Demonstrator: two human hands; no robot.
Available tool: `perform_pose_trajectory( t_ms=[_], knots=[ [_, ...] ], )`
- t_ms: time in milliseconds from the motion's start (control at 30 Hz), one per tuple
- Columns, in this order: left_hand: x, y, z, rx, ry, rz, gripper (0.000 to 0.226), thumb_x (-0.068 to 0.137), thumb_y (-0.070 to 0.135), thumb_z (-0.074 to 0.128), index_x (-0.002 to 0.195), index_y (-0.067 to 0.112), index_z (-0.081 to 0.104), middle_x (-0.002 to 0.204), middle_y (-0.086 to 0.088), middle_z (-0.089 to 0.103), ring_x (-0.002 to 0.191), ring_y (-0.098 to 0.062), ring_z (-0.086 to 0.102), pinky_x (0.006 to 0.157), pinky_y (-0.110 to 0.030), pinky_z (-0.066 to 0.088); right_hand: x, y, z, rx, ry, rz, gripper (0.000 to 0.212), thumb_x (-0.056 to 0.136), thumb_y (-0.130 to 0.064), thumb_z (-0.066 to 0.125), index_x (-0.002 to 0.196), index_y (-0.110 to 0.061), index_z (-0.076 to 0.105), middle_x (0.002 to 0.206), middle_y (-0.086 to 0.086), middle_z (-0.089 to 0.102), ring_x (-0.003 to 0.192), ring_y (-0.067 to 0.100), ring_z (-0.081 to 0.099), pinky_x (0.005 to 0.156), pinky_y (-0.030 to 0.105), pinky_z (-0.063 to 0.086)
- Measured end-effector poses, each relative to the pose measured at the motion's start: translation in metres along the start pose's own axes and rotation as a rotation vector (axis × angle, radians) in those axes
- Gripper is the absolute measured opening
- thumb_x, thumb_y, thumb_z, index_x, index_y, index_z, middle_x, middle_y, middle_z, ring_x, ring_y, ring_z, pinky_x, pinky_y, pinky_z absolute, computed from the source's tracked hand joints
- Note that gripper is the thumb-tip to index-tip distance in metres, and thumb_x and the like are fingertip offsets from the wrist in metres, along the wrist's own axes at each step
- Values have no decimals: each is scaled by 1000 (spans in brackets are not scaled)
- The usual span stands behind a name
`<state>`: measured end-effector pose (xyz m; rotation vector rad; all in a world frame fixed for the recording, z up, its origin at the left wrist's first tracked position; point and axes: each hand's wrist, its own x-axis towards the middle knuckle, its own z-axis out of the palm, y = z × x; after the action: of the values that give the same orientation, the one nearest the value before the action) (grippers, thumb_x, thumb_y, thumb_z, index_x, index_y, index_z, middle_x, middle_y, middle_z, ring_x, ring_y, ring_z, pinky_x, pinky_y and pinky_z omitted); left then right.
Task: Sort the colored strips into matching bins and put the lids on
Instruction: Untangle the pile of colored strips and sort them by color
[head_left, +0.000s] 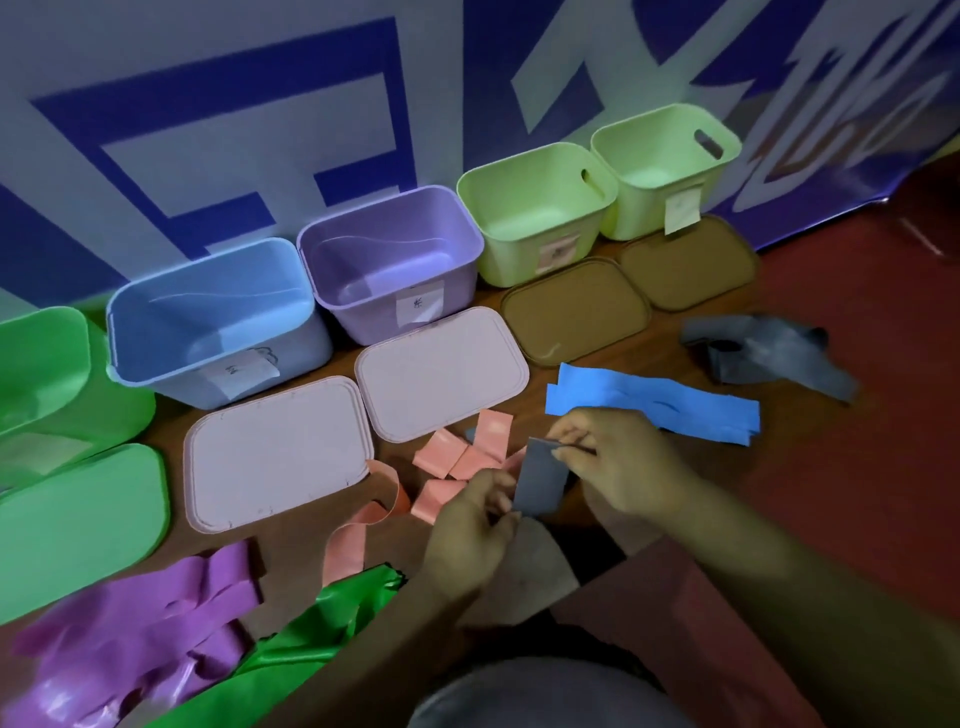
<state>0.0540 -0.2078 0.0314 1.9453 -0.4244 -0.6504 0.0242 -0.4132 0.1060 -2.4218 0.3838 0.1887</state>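
Both hands hold one grey strip (540, 475) above the table's middle. My left hand (475, 530) pinches its lower end and my right hand (615, 467) pinches its upper end. Pink strips (457, 467) lie just left of the hands. Blue strips (654, 405) lie beyond my right hand, more grey strips (763, 356) at the right, purple strips (140, 623) and green strips (311, 629) at the near left. Open bins stand along the back: green (41, 374), blue (208, 322), purple (389, 249) and two pale green bins (535, 218) (665, 166).
Lids lie flat in front of the bins: a green lid (72, 525), two pale pink lids (275, 457) (441, 379) and two brown lids (576, 317) (691, 265). A blue and white banner (234, 104) rises behind the bins. Red floor (857, 467) lies to the right.
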Motion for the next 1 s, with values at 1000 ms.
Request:
perform_pose_trajectory(
  t_ms=[1000],
  knots=[
    [13, 71, -79, -239, -265, 69, 32, 85, -5, 58, 98, 24, 55, 88, -14, 59, 75, -18, 57, 66, -28, 47, 0, -38, -65, 607, 415, 103, 31, 91, -3, 60, 90, -32, 71, 84, -4, 71, 72, -1, 65, 69, 23, 57]
  ],
)
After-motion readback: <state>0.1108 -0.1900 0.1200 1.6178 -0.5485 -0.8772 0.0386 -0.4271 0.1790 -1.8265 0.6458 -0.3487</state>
